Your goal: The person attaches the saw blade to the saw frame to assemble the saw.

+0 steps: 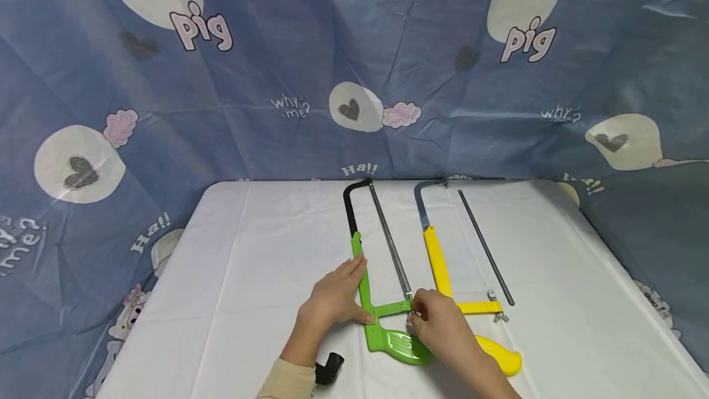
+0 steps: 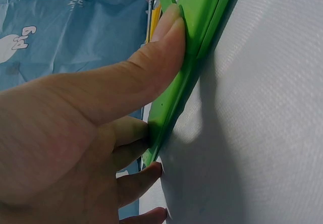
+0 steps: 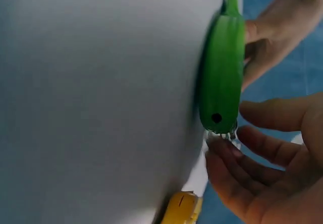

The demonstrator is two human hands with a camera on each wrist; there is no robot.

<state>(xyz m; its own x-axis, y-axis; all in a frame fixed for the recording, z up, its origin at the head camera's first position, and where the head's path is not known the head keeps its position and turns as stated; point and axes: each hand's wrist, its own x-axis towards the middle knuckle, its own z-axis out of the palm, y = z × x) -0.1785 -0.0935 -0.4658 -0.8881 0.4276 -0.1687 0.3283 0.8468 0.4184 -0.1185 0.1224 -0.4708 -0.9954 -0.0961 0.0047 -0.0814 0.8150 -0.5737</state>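
A green hacksaw [image 1: 364, 288] with a black front bow lies on the white table, its blade [image 1: 390, 242] running along the frame's right side. My left hand [image 1: 335, 300] presses on the frame, thumb near the handle and fingertips farther up; in the left wrist view the thumb lies across the green face, with some fingertips at the table. At the end of the green cross arm, my right hand [image 1: 440, 322] pinches a silver wing nut [image 1: 410, 319]. The green handle [image 3: 222, 72] stands large before the right fingers in the right wrist view, and the fingers partly hide the nut.
Right of the green saw lies a yellow hacksaw [image 1: 437, 260], with a wing nut [image 1: 501, 317] on its cross arm. A loose blade [image 1: 486, 248] lies beside it. A black curved piece [image 1: 329, 369] juts out by the left sleeve. Blue patterned cloth [image 1: 310, 66] hangs behind the table.
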